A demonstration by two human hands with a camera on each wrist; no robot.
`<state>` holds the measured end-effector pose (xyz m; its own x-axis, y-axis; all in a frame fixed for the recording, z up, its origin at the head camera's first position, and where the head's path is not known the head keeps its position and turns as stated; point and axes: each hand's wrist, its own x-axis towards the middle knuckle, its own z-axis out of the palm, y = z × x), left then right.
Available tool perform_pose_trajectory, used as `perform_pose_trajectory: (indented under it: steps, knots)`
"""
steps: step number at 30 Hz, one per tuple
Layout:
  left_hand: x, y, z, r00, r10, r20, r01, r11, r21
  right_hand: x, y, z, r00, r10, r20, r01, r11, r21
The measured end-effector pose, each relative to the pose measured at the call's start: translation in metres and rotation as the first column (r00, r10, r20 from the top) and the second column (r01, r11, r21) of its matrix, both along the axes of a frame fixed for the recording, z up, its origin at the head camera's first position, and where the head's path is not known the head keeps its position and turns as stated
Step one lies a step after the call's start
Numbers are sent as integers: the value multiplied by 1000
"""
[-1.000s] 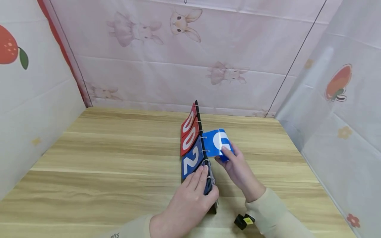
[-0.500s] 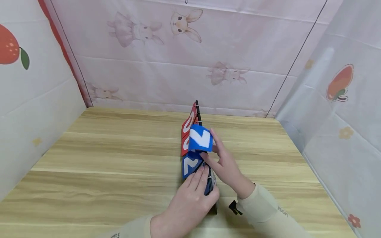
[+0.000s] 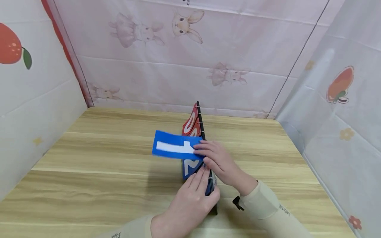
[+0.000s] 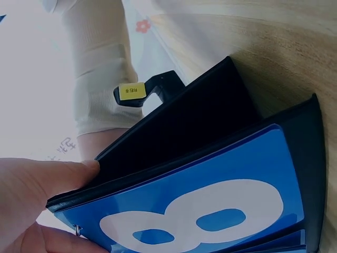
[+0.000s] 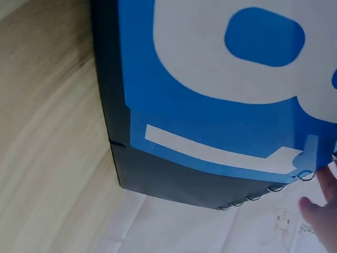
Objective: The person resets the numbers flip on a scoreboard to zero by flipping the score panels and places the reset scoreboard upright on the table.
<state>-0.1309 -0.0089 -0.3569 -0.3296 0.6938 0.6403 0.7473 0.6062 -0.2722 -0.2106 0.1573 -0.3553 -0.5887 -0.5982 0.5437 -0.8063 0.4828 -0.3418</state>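
A black tent-shaped flip scoreboard [image 3: 215, 210] stands on the table, with numbered cards ringed along its top ridge. My left hand [image 3: 188, 205] grips the near end of the ridge, fingers on the left face and thumb on the right. In the left wrist view that thumb presses the black panel [image 4: 184, 126], beside a blue 8 card [image 4: 221, 205]. My right hand [image 3: 220, 162] reaches over the ridge with fairly straight fingers, touching the ringed end of a blue 1 card [image 3: 171, 148]. That card sticks out to the left, partly covering a blue 2 card [image 3: 190, 167].
Red 0 cards [image 3: 189, 123] hang at the board's far end. A black device [image 3: 238, 202] with a yellow label sits by the right wrist. The wooden table [image 3: 104, 158] ends at printed cloth walls [image 3: 166, 79].
My right hand has brought the blue cards over the ridge from right to left, and its fingers have loosened from a grip on them. My left hand keeps its place.
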Motion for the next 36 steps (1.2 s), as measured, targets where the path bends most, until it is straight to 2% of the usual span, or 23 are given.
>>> perform_pose_trajectory:
  steps: [2, 8, 13, 15, 21, 26, 28, 33, 34, 36]
  knots:
    - [-1, 1, -1, 999, -2, -34, 2, 1000, 15, 1, 1, 0, 1000, 16, 15, -16, 1000, -1]
    - [1, 0, 0, 1000, -7, 11, 7, 1000, 25, 1, 1, 5, 999, -10, 44, 8, 999, 37]
    - [0, 1, 0, 1000, -15, -18, 16, 999, 41, 3, 4, 7, 998, -15, 61, 16, 1000, -11]
    - [1, 1, 0, 1000, -16, 4, 16, 999, 28, 3, 6, 5, 998, -3, 66, 6, 999, -46]
    - [4, -4, 2, 988, -16, 154, 22, 999, -38, 2, 6, 3, 997, 59, 46, -55, 995, -85]
    - [4, -5, 4, 978, -9, 209, 9, 1000, -1, 1, 5, 4, 998, 54, 37, -51, 996, -74]
    - [3, -4, 5, 986, -15, 165, 12, 1000, 25, 2, 5, 5, 999, 45, 29, -44, 998, -46]
    - [1, -1, 5, 998, -24, 60, 21, 998, 52, 2, 3, 13, 1000, 19, 4, -20, 992, 124]
    - [1, -1, 6, 997, -23, 70, 20, 999, 45, 2, 2, 14, 1000, 18, 16, -20, 992, 127]
    - [1, 0, 7, 996, -20, 85, 17, 999, 31, 2, 3, 14, 997, 0, 81, -5, 998, 60]
